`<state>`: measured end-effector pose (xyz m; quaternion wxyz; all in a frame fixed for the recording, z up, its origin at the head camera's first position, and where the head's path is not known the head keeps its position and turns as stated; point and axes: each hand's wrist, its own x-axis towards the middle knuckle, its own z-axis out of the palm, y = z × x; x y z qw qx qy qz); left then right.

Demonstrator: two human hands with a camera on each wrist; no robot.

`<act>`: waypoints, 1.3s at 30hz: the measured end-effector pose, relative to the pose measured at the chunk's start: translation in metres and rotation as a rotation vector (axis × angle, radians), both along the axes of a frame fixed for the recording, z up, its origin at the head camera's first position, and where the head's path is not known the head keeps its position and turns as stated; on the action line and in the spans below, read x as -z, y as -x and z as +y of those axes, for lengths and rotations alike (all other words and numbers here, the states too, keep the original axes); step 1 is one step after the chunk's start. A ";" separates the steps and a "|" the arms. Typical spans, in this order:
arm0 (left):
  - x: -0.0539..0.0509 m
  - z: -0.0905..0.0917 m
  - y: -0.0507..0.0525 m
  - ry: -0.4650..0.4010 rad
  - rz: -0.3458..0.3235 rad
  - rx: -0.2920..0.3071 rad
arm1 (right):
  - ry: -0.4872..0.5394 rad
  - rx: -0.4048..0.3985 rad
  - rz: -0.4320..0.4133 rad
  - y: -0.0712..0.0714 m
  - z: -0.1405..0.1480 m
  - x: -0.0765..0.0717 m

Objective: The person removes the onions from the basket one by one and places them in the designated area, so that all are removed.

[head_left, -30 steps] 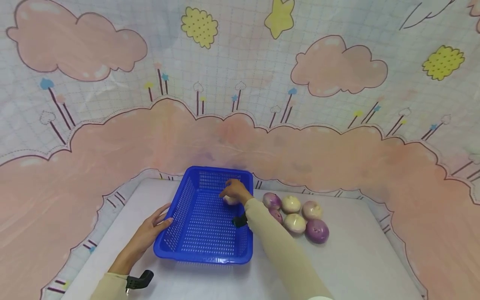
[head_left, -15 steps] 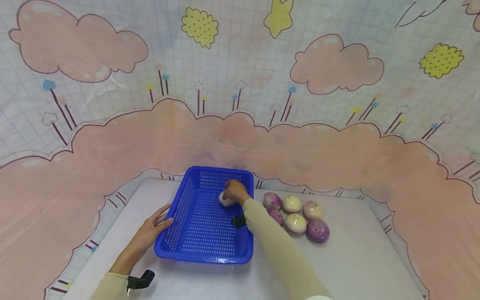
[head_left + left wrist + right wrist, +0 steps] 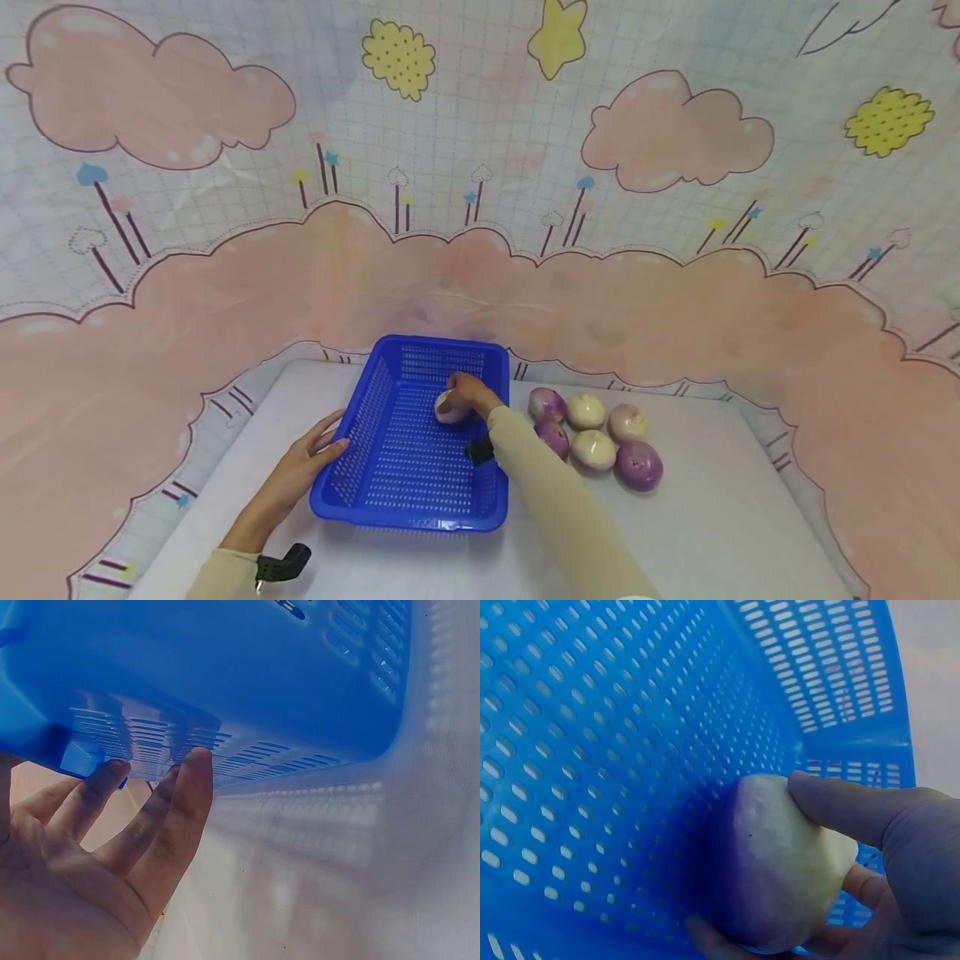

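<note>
A purple-and-white turnip [image 3: 776,862] is in the blue perforated basket [image 3: 408,527], close to its right wall. My right hand [image 3: 472,396] reaches over that wall and grips the turnip, thumb on the pale side and fingers round the other. In the right wrist view the purple side faces the basket floor; whether it touches is hard to tell. At the basket's left side, my left hand [image 3: 300,458] holds the rim, the thumb on top. In the left wrist view, the fingers [image 3: 184,810] lie against the outer wall below the rim.
Several more turnips [image 3: 594,450], some purple and some whitish, sit grouped on the white table [image 3: 720,500] to the right of the basket. A cloth [image 3: 637,308] with printed clouds hangs behind the table.
My right hand has shifted the turnip slightly left and nearer to me inside the basket, its fingers now lower around it. The left hand and the basket have stayed in place.
</note>
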<state>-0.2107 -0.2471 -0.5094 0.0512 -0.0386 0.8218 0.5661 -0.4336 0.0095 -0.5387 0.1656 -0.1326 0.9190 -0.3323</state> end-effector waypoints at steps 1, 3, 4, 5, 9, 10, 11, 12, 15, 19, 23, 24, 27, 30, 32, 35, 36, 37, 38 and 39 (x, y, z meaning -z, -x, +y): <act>0.000 0.001 0.000 -0.003 0.001 0.001 | -0.007 -0.011 0.019 0.001 0.000 0.002; 0.000 0.002 0.000 -0.009 -0.002 0.001 | 0.020 0.002 0.005 -0.008 0.001 -0.006; 0.000 0.002 0.000 -0.009 -0.005 -0.002 | 0.022 0.027 -0.025 -0.019 0.000 -0.019; 0.000 0.002 0.000 -0.008 -0.008 -0.005 | 0.019 0.050 -0.052 -0.032 -0.001 -0.033; -0.001 0.002 0.000 -0.002 -0.016 -0.010 | 0.038 0.078 -0.018 -0.060 -0.001 -0.062; -0.001 0.002 0.000 -0.002 -0.015 -0.011 | 0.035 0.072 0.005 -0.063 -0.001 -0.065; -0.001 0.002 0.001 0.002 -0.014 -0.011 | 0.047 0.068 0.011 -0.066 -0.001 -0.068; -0.002 0.002 0.001 0.000 -0.011 -0.010 | 0.062 0.060 0.019 -0.065 0.000 -0.069; -0.001 0.001 0.002 -0.009 -0.005 -0.013 | 0.099 0.039 0.023 -0.065 0.000 -0.072; -0.001 0.000 0.004 -0.011 -0.002 -0.013 | 0.153 0.028 0.006 -0.064 0.001 -0.076; 0.001 0.000 0.003 -0.014 0.000 -0.011 | 0.205 0.019 -0.021 -0.070 0.002 -0.084; 0.001 0.000 0.003 -0.016 -0.001 -0.010 | 0.209 0.015 -0.023 -0.072 0.002 -0.085; 0.002 0.000 0.001 -0.017 -0.004 -0.010 | 0.228 0.010 -0.032 -0.078 0.001 -0.090; 0.002 0.000 -0.001 -0.018 -0.013 -0.013 | 0.246 0.005 -0.030 -0.084 0.001 -0.095; 0.001 0.000 -0.002 -0.020 -0.019 -0.016 | 0.260 -0.006 -0.021 -0.088 0.000 -0.097; 0.001 0.001 -0.003 -0.027 -0.024 -0.020 | 0.266 -0.026 -0.007 -0.094 0.001 -0.101; 0.001 0.002 -0.004 -0.031 -0.025 -0.020 | 0.270 -0.032 -0.005 -0.096 0.002 -0.103; 0.001 0.002 -0.004 -0.033 -0.026 -0.020 | 0.277 -0.034 -0.009 -0.098 0.002 -0.104; 0.001 0.003 -0.005 -0.034 -0.028 -0.020 | 0.284 -0.040 -0.009 -0.101 0.003 -0.106; 0.001 0.003 -0.005 -0.035 -0.029 -0.020 | 0.294 -0.043 -0.010 -0.103 0.005 -0.107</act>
